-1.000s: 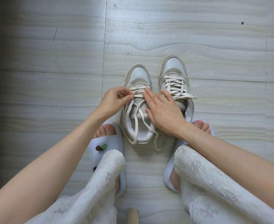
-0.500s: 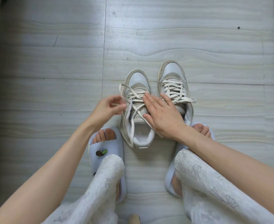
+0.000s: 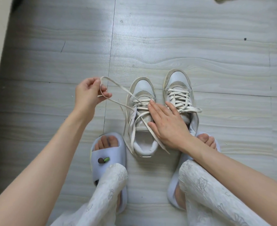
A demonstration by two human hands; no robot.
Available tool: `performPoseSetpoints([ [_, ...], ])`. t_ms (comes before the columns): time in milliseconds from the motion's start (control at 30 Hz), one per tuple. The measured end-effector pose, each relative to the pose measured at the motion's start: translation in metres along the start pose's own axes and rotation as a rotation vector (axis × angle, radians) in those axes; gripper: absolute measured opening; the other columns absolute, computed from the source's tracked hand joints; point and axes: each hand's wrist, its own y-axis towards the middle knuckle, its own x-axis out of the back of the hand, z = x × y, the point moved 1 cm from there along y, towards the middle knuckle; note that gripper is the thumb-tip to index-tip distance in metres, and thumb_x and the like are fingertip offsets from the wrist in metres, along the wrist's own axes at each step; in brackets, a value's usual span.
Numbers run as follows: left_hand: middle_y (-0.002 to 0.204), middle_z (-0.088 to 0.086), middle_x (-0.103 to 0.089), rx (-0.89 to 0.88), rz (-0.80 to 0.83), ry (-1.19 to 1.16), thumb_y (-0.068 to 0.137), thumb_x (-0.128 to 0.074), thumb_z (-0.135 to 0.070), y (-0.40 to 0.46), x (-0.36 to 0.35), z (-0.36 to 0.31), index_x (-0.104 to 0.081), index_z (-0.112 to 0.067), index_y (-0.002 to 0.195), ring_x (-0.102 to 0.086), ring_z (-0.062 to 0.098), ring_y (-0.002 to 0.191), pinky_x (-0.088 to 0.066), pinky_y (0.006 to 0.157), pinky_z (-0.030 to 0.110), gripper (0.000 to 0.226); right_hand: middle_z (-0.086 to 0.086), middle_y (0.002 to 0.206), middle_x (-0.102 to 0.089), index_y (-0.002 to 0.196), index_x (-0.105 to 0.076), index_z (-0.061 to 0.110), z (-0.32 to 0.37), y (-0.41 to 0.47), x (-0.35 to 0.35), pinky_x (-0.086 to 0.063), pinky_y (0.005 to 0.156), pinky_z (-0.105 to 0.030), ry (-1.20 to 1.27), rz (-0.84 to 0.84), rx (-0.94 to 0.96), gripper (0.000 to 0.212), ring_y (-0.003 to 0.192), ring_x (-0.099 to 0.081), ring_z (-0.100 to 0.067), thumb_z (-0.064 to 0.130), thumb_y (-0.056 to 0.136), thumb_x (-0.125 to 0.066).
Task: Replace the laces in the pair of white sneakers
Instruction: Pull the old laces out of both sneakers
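Beside the left sneaker (image 3: 142, 116), on the floor (image 3: 199, 38), the left hand (image 3: 89, 93) is pinching a loop of its lace (image 3: 116, 88); this grip should be drawing outward evenly, while the flat, holding-nothing right hand (image 3: 165, 121) is pressing the tongue to steady it.
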Motion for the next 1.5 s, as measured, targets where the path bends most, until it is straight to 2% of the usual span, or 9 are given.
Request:
performPoseSetpoints([
  [167, 0.121, 0.008, -0.048, 0.099, -0.058, 0.494, 0.088, -0.062, -0.019, -0.015, 0.000, 0.055, -0.037, -0.008, 0.133, -0.052, 0.019, 0.103, -0.043, 0.095, 0.033, 0.053, -0.011, 0.137, -0.052, 0.132, -0.050, 0.003, 0.001, -0.001, -0.001, -0.022, 0.107, -0.042, 0.002, -0.004, -0.007, 0.057, 0.120, -0.055, -0.023, 0.039, 0.092, -0.030],
  [333, 0.114, 0.001, -0.055, -0.526, 0.146, 0.774, 0.084, -0.060, -0.012, -0.026, 0.001, 0.064, -0.063, -0.014, 0.112, -0.046, 0.017, 0.106, -0.038, 0.094, 0.036, 0.028, -0.012, 0.137, -0.052, 0.132, -0.050, 0.002, 0.000, 0.000, 0.000, -0.021, 0.107, -0.042, 0.001, -0.008, -0.003, 0.057, 0.121, -0.055, -0.023, 0.038, 0.092, -0.031],
  [467, 0.100, -0.004, -0.062, -0.641, 0.330, 1.004, 0.083, -0.065, -0.018, -0.031, -0.022, 0.063, -0.068, -0.017, 0.096, -0.047, 0.023, 0.099, -0.030, 0.084, 0.028, 0.013, -0.012, 0.137, -0.052, 0.132, -0.050, 0.002, 0.001, 0.000, 0.001, -0.021, 0.106, -0.043, 0.017, 0.009, -0.003, 0.058, 0.120, -0.055, -0.024, 0.039, 0.091, -0.030],
  [600, 0.082, -0.005, -0.058, -0.582, 0.113, 0.845, 0.085, -0.061, -0.012, -0.021, -0.004, 0.049, -0.064, -0.010, 0.083, -0.049, 0.027, 0.089, -0.033, 0.079, 0.031, 0.003, -0.013, 0.136, -0.053, 0.131, -0.051, 0.002, -0.001, -0.001, 0.001, -0.022, 0.106, -0.043, 0.027, 0.004, -0.001, 0.059, 0.119, -0.056, -0.024, 0.039, 0.091, -0.030],
  [767, 0.103, 0.012, -0.063, -0.357, -0.320, 0.922, 0.088, -0.054, -0.011, -0.007, 0.034, 0.036, -0.065, -0.009, 0.096, -0.045, 0.034, 0.107, -0.031, 0.089, 0.034, 0.013, -0.013, 0.136, -0.052, 0.131, -0.050, 0.002, -0.001, -0.001, 0.002, -0.022, 0.106, -0.044, 0.037, 0.021, -0.001, 0.059, 0.119, -0.056, -0.024, 0.039, 0.090, -0.030],
  [900, 0.123, 0.008, -0.059, -0.478, -0.006, 1.031, 0.084, -0.050, -0.016, -0.017, 0.008, 0.051, -0.065, -0.015, 0.113, -0.044, 0.032, 0.118, -0.030, 0.098, 0.038, 0.032, -0.013, 0.138, -0.050, 0.133, -0.049, 0.002, 0.000, -0.001, 0.005, -0.022, 0.106, -0.044, 0.046, 0.069, -0.009, 0.060, 0.121, -0.055, -0.024, 0.040, 0.091, -0.030],
  [1033, 0.095, -0.002, -0.066, -0.547, 0.328, 0.973, 0.086, -0.058, -0.019, -0.037, -0.025, 0.063, -0.067, -0.018, 0.097, -0.055, 0.025, 0.099, -0.039, 0.093, 0.043, 0.014, -0.012, 0.138, -0.050, 0.133, -0.049, 0.002, 0.000, -0.001, 0.006, -0.022, 0.106, -0.044, 0.059, 0.093, -0.013, 0.060, 0.121, -0.055, -0.024, 0.040, 0.091, -0.030],
  [1300, 0.096, 0.015, -0.068, -0.258, -0.177, 0.777, 0.089, -0.053, -0.009, -0.006, 0.023, 0.041, -0.068, -0.006, 0.097, -0.061, 0.030, 0.092, -0.041, 0.081, 0.031, 0.017, -0.008, 0.137, -0.052, 0.130, -0.054, 0.007, -0.003, 0.000, 0.007, -0.020, 0.106, -0.037, 0.179, 0.103, -0.005, 0.058, 0.120, -0.055, -0.020, 0.043, 0.089, -0.033],
  [1500, 0.089, 0.001, -0.064, -0.337, 0.155, 0.780, 0.087, -0.062, -0.023, -0.036, -0.013, 0.049, -0.068, -0.014, 0.098, -0.053, 0.006, 0.071, -0.042, 0.075, 0.022, 0.015, -0.009, 0.104, -0.070, 0.096, -0.074, 0.008, -0.016, 0.025, 0.021, -0.042, 0.096, -0.043, 0.603, -0.002, -0.228, 0.018, 0.098, -0.064, -0.027, 0.016, 0.087, -0.061],
])
